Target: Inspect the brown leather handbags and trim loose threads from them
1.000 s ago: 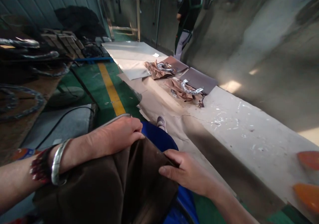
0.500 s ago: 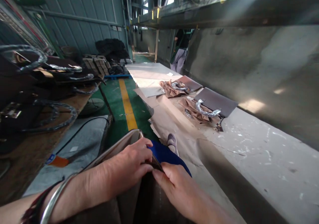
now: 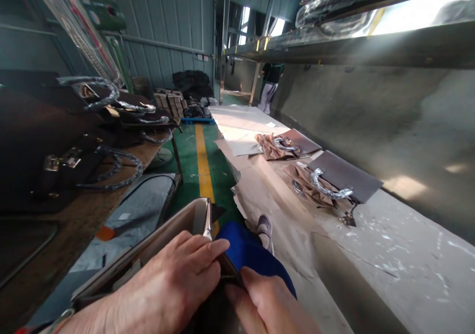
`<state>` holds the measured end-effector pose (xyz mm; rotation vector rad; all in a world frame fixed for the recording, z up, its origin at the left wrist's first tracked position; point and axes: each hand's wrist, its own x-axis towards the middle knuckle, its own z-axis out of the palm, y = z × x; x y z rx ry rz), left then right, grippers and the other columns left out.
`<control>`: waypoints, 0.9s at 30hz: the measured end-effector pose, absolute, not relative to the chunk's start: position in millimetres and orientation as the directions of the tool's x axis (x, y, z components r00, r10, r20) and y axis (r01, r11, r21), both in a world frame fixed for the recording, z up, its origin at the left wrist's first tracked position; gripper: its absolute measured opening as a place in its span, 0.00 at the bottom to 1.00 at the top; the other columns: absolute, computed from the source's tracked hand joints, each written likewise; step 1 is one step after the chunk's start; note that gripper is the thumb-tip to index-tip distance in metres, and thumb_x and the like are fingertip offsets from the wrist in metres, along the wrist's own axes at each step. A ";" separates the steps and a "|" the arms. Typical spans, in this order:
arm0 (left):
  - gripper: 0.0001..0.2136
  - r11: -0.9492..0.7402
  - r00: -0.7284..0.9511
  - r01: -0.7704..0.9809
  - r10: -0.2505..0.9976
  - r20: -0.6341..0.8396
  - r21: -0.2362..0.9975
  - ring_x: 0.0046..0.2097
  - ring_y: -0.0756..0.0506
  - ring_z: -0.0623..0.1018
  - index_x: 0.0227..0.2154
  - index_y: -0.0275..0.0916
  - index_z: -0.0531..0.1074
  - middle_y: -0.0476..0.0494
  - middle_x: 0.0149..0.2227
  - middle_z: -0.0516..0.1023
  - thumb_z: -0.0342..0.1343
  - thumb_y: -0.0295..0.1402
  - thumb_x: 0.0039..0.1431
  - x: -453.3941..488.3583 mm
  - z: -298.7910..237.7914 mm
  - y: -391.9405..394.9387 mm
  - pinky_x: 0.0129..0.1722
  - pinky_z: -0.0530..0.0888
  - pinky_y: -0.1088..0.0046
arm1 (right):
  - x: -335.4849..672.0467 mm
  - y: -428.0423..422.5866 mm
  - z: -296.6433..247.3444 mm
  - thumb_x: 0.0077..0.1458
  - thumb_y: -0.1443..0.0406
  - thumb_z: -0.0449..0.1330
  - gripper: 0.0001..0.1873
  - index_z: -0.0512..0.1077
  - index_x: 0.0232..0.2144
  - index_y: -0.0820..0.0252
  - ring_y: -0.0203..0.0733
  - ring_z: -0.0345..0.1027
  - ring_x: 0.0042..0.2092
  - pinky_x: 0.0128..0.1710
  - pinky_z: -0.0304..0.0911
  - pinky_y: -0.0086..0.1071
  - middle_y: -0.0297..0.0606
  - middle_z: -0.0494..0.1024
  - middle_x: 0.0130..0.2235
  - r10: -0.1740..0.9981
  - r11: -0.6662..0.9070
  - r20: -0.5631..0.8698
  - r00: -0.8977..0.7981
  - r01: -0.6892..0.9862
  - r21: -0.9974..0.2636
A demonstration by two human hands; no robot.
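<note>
An open-topped handbag (image 3: 174, 220) with a pale inside and a dark edge lies low in front of me, above the blue cloth (image 3: 243, 250) over my leg. My left hand (image 3: 185, 269) is closed on the bag's edge, fingers bent over it and thumb side toward the right. Close by, my right hand (image 3: 267, 299) pinches the same dark edge between thumb and fingers. The lower part of the bag is hidden behind my hands and in shadow.
On the left bench (image 3: 144, 161) sit dark handbags (image 3: 74, 161) with wrapped handles. To the right, a low paper-covered table (image 3: 401, 255) bears two brown bags (image 3: 326, 180). A shelf (image 3: 334, 47) runs above it. Another person (image 3: 270, 86) stands at the back.
My view has shifted left and up, so the surroundings appear further right and lower. More of the bag's open inside shows. Both hands stay on its edge, the left fingers now folded further over.
</note>
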<state>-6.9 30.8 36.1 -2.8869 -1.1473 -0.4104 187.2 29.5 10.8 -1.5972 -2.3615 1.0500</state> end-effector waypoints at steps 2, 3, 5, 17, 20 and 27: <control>0.13 -0.757 0.732 0.653 0.626 0.267 -0.015 0.40 0.45 0.75 0.40 0.39 0.71 0.42 0.50 0.73 0.41 0.26 0.60 -14.3 31.1 29.9 0.37 0.71 0.69 | 186.9 31.3 6.4 0.58 0.55 0.45 0.18 0.71 0.32 0.56 0.48 0.73 0.33 0.26 0.54 0.31 0.45 0.78 0.30 0.851 0.210 -0.295 -0.435 0.796 -0.567; 0.14 -0.751 0.733 0.658 0.621 0.277 -0.060 0.37 0.44 0.75 0.41 0.38 0.71 0.40 0.49 0.74 0.40 0.26 0.60 -17.9 28.2 29.5 0.35 0.71 0.68 | 187.5 32.6 3.6 0.58 0.56 0.44 0.18 0.70 0.32 0.56 0.47 0.73 0.34 0.26 0.54 0.31 0.45 0.78 0.30 0.853 0.194 -0.305 -0.424 0.799 -0.570; 0.16 -0.727 0.717 0.681 0.639 0.279 -0.088 0.33 0.44 0.75 0.39 0.38 0.72 0.39 0.47 0.75 0.38 0.28 0.61 -23.7 23.8 29.0 0.32 0.71 0.67 | 189.9 35.5 -2.5 0.59 0.57 0.43 0.18 0.70 0.30 0.57 0.46 0.73 0.34 0.27 0.54 0.30 0.44 0.77 0.30 0.867 0.150 -0.308 -0.393 0.794 -0.589; 0.11 -0.243 0.368 0.893 0.879 -0.303 0.379 0.32 0.47 0.77 0.28 0.42 0.74 0.50 0.28 0.78 0.47 0.34 0.59 3.4 35.4 42.7 0.33 0.70 0.74 | 199.2 40.1 -1.6 0.59 0.51 0.41 0.22 0.64 0.24 0.57 0.40 0.69 0.30 0.25 0.53 0.27 0.35 0.72 0.24 0.865 0.073 -0.339 -0.369 0.762 -0.643; 0.11 -0.271 0.387 0.878 0.887 -0.253 0.395 0.31 0.49 0.76 0.26 0.42 0.73 0.52 0.26 0.76 0.48 0.37 0.59 -7.1 37.2 58.7 0.30 0.68 0.77 | 202.7 45.6 -4.7 0.59 0.49 0.41 0.22 0.60 0.23 0.57 0.37 0.65 0.27 0.25 0.51 0.27 0.31 0.66 0.21 0.853 0.083 -0.349 -0.387 0.762 -0.643; 0.08 -0.560 0.570 0.793 0.821 0.035 0.239 0.37 0.47 0.73 0.27 0.38 0.71 0.46 0.32 0.73 0.50 0.31 0.59 -28.4 16.6 94.7 0.40 0.70 0.72 | 208.7 68.9 -12.5 0.60 0.53 0.43 0.19 0.56 0.23 0.57 0.34 0.55 0.24 0.25 0.45 0.29 0.29 0.60 0.20 0.832 0.263 -0.273 -0.483 0.776 -0.573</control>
